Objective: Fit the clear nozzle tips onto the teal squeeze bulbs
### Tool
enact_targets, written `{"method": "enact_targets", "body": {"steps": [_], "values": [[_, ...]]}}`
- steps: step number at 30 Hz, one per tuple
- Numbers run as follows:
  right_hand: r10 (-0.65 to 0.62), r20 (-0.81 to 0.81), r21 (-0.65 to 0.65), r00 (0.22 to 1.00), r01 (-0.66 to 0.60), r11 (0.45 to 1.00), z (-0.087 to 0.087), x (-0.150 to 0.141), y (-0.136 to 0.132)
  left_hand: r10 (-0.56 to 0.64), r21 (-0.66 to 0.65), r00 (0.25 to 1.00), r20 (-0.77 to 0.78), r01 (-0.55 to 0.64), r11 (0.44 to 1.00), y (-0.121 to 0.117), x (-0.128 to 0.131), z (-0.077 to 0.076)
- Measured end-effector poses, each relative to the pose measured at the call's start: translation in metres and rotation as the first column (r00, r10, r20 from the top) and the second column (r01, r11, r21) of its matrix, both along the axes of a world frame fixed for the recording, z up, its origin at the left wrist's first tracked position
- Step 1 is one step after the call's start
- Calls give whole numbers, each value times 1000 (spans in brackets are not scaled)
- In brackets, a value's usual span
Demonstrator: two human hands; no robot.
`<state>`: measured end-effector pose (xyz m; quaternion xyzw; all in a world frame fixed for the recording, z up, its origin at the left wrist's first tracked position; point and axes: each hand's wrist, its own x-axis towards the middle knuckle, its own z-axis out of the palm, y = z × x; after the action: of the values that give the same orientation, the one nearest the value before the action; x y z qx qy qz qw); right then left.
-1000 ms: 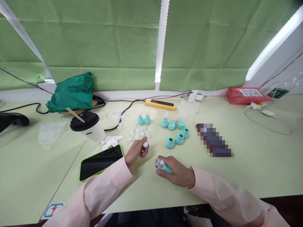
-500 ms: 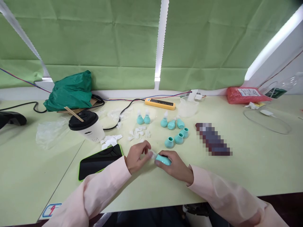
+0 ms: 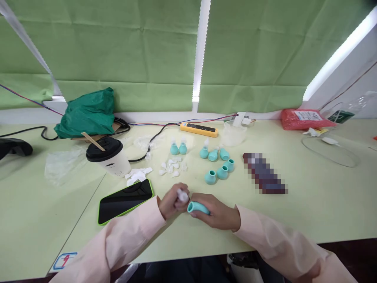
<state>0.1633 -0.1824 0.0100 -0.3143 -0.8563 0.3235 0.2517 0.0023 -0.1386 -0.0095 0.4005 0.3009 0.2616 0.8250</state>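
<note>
My right hand (image 3: 219,212) is wrapped round a teal rubber bulb (image 3: 199,207), which looks pressed flat, its open mouth facing left. Just left of it, my left hand (image 3: 171,202) is closed on a translucent plastic nozzle (image 3: 182,195), slightly blurred and apart from the bulb's mouth. Beyond my hands lies a loose group of small clear and white nozzle pieces (image 3: 170,166). Several open teal bulbs (image 3: 210,177) rest to the right of these pieces. Farther back, other teal bulbs (image 3: 182,148) stand with clear tips fitted in their necks.
A phone (image 3: 125,202) lies left of my hands, near crumpled tissue (image 3: 138,175) and a lidded paper cup (image 3: 110,163). Behind are a yellow power strip (image 3: 198,129) and a green bag (image 3: 88,114). A pixelated object (image 3: 265,173) and a red package (image 3: 306,119) are at right.
The nozzle was at the bulb's mouth and is now apart from it, turned upward in my left hand. My right hand has tilted the bulb so its opening shows.
</note>
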Motion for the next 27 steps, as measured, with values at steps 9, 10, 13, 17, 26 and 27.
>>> {"method": "enact_targets", "body": {"steps": [9,10,13,17,26,27], "values": [[-355,21,433,935,311,846,0,5,23,39,22,996,78,-41,999,9,-9,8],[-381,40,483,924,316,817,-1,4,26,96,68,993,67,-101,993,8,-9,9],[-417,83,589,905,293,754,-8,0,35,278,160,959,56,-284,945,7,-11,11],[-432,148,644,890,245,725,-16,-2,41,409,254,913,-3,-394,883,10,-13,8],[-268,7,650,963,200,733,-15,-1,25,560,501,818,-130,-433,749,-5,-4,5],[-220,-12,627,976,178,758,-16,-2,23,550,501,824,-138,-420,756,-7,-3,5]]}}
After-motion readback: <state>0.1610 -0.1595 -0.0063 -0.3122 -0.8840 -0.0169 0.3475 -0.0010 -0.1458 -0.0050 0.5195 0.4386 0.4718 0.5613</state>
